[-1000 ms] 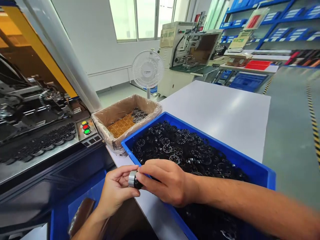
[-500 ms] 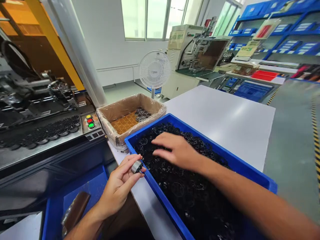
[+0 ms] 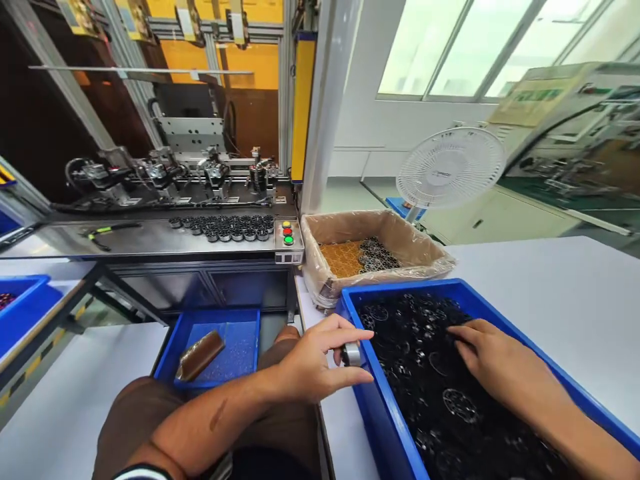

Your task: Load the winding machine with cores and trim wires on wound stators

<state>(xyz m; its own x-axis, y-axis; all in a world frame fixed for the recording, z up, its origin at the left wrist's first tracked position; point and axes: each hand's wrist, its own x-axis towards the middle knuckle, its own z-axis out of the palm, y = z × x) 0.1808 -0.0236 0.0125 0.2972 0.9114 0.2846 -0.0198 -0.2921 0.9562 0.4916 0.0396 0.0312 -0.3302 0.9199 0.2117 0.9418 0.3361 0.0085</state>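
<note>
My left hand (image 3: 325, 357) is at the near left edge of the blue bin. Its thumb and forefinger are apart, while the other fingers hold a short silver metal cylinder with a black end (image 3: 351, 354). My right hand (image 3: 493, 357) reaches into the blue bin (image 3: 395, 407), its fingertips drawn together among a heap of small black parts (image 3: 430, 363). What lies between those fingertips, if anything, is hidden. Some parts in the heap are round and look like spoked rings (image 3: 460, 405).
Behind the bin stands a plastic-lined cardboard box (image 3: 320, 280) with spoked rings on brown layers. A machine bench (image 3: 150, 243) carries rows of black-and-silver cylinders (image 3: 240, 228), green-handled pliers (image 3: 107, 232) and a button box (image 3: 287, 233). A white fan (image 3: 450, 167) stands behind.
The view has swung left toward the machine bench. My left hand still has the cylinder, now with thumb and forefinger spread. My right hand's fingers have come together among the black parts.
</note>
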